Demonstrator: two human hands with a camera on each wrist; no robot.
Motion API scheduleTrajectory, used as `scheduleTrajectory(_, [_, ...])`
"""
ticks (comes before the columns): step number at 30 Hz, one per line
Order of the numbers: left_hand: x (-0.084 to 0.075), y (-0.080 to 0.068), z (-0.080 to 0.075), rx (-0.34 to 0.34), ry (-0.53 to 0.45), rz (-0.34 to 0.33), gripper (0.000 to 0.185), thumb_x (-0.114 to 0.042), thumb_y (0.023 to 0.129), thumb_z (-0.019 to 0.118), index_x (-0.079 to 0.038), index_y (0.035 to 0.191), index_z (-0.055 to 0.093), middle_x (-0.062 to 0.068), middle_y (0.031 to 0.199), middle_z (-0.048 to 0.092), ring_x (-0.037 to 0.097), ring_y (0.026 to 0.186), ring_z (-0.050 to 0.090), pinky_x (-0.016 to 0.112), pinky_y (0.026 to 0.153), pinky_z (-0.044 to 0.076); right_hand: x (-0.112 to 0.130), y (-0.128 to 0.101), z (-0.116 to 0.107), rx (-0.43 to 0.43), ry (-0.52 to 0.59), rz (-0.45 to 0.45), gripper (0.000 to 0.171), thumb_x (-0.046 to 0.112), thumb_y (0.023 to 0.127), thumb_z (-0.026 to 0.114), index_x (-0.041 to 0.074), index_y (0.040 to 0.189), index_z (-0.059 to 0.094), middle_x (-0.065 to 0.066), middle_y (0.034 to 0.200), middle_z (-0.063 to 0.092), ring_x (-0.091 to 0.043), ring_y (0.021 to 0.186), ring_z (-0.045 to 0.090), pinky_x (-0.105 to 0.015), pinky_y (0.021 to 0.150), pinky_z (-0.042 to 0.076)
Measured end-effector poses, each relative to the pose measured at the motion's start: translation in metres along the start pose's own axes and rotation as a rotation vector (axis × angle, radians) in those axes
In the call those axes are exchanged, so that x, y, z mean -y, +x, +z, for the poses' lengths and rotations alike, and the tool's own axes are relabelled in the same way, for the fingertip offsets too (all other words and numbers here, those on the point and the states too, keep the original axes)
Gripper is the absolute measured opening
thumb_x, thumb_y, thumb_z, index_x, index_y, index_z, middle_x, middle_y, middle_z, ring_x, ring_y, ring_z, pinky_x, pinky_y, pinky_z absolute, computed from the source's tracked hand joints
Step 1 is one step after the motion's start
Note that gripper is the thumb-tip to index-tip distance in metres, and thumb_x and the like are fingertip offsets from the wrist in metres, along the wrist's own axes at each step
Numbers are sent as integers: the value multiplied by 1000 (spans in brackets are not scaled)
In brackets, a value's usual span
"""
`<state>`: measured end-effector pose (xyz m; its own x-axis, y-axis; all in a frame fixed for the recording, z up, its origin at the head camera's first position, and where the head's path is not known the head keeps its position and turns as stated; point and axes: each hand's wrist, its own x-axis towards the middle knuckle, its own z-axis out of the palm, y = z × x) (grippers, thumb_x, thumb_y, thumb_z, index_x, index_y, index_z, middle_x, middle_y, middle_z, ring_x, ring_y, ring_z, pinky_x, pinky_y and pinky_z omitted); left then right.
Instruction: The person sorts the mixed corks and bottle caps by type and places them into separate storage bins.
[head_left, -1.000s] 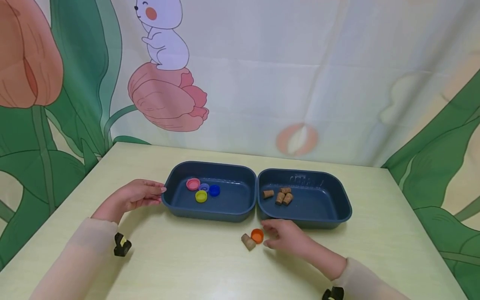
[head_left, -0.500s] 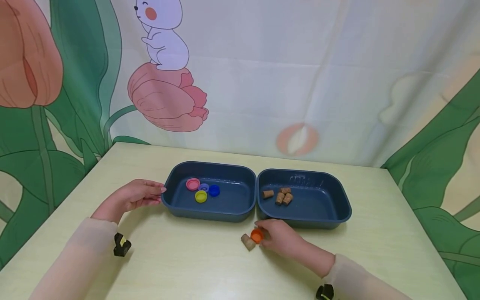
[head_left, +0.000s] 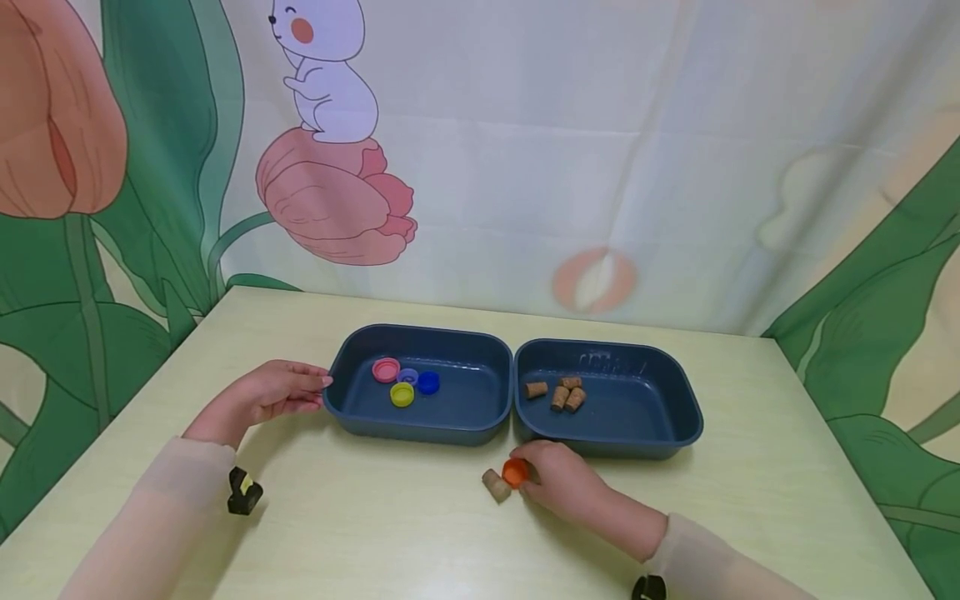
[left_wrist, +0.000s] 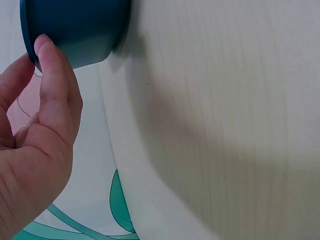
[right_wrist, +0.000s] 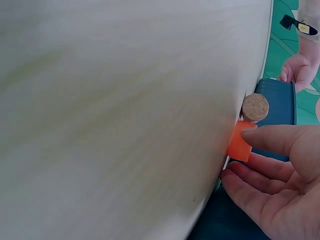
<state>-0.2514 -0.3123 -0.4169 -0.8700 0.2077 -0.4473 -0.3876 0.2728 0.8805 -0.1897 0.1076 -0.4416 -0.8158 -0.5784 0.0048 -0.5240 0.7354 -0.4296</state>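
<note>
My right hand (head_left: 562, 483) pinches an orange bottle cap (head_left: 514, 473) between thumb and fingers, just in front of the bins. The cap stands tilted at the table surface. Right beside it lies a cork (head_left: 496, 485), its round end (right_wrist: 255, 107) showing in the right wrist view. At the far left, my left hand (head_left: 281, 390) grips the rim of the left dark blue bin (head_left: 420, 434) with thumb and fingertips, plainly seen in the left wrist view (left_wrist: 75, 30). That bin holds a pink cap (head_left: 386, 370), a purple cap (head_left: 407, 377), a blue cap (head_left: 428, 382) and a yellow cap (head_left: 402, 394).
A second dark blue bin (head_left: 622, 447) stands close against the first on the right, with several corks (head_left: 560, 397) inside. Both stand on a pale wooden table (head_left: 360, 525). Behind it hangs a printed curtain (head_left: 487, 167) with flowers and a white animal.
My right hand has moved slightly left onto the orange cap and taken hold of it; the cap has tilted a little. My left hand stays at the bin's rim.
</note>
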Motion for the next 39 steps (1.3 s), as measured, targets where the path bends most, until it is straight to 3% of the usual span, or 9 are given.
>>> scheduleTrajectory(15, [-1,-1,1,2,2,0,54,-16,106,55,16,145,39,-7,85,71,4,76,68,17,76,62,1,-7,-12,6,20,46,30,-2,82,78,-3,111,72,-14,106,76,-25,95,69,-41,85,60])
scheduleTrajectory(22, [0,0,0,0,-4,1,54,-16,106,55,16,146,38,-7,85,71,3,76,68,17,77,62,2,-13,-23,6,10,5,32,-2,79,78,-2,110,72,-12,102,77,-18,84,68,-25,73,56])
scheduleTrajectory(31, [-1,0,-1,3,-18,2,54,-15,106,54,16,146,37,-7,84,71,3,75,68,17,76,62,6,-14,-45,18,23,-3,31,-1,79,77,1,109,73,-8,100,76,-20,84,68,-22,73,55])
scheduleTrajectory(39, [0,1,-1,0,-18,-2,53,-15,106,55,16,145,38,-6,84,72,3,75,69,17,76,62,5,-8,-68,58,89,5,23,6,87,78,4,109,73,-5,99,77,-19,90,72,-25,78,59])
